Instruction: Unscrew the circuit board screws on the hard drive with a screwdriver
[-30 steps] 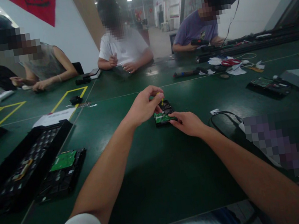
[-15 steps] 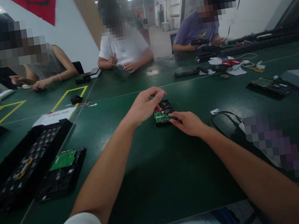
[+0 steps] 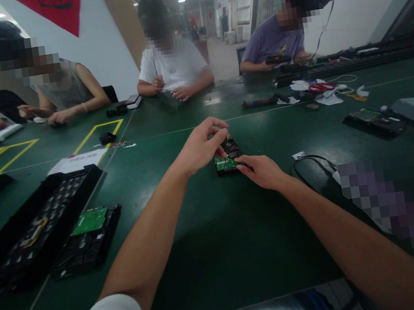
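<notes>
The hard drive (image 3: 225, 163) lies flat near the middle of the green tabletop (image 3: 211, 237), well back from its near edge, with its green circuit board facing up. The left hand (image 3: 200, 149) hovers over the drive's far end, fingers pinched shut on a small tool (image 3: 227, 136) with a yellowish handle, most of it hidden by the hand. The right hand (image 3: 263, 171) rests at the drive's near right corner, fingers stretched out and touching it; whether they grip or only press cannot be told.

The tool tip could slip off its spot and scratch the board, since the pinch is light and the hand works unsupported in the air. With only one corner steadied, the drive might slide or turn under pressure. A loosened small part could roll away toward the black cable (image 3: 309, 160) to the right.
</notes>
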### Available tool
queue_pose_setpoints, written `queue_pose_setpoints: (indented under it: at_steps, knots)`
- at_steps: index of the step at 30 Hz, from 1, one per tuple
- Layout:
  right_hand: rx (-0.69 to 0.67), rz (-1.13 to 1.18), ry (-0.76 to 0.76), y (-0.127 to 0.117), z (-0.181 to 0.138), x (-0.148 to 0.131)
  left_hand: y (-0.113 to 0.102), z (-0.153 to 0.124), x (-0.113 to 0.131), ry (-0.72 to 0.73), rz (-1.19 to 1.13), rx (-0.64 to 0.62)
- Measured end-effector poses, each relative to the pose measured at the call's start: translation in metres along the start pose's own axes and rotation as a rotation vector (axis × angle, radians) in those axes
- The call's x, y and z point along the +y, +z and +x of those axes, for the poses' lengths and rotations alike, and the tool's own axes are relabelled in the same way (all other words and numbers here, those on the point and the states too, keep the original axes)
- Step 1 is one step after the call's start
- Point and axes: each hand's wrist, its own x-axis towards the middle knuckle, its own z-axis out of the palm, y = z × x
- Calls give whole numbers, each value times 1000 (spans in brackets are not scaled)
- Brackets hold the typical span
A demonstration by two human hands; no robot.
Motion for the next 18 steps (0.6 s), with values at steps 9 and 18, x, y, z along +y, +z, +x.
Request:
queue_pose_setpoints:
  at_steps: [9, 18]
  knots:
    - [5, -16, -9, 0, 0, 0, 0, 1, 2, 39, 53, 39]
    - [13, -1, -21, 0, -1, 1, 0, -1, 3, 48, 50, -19]
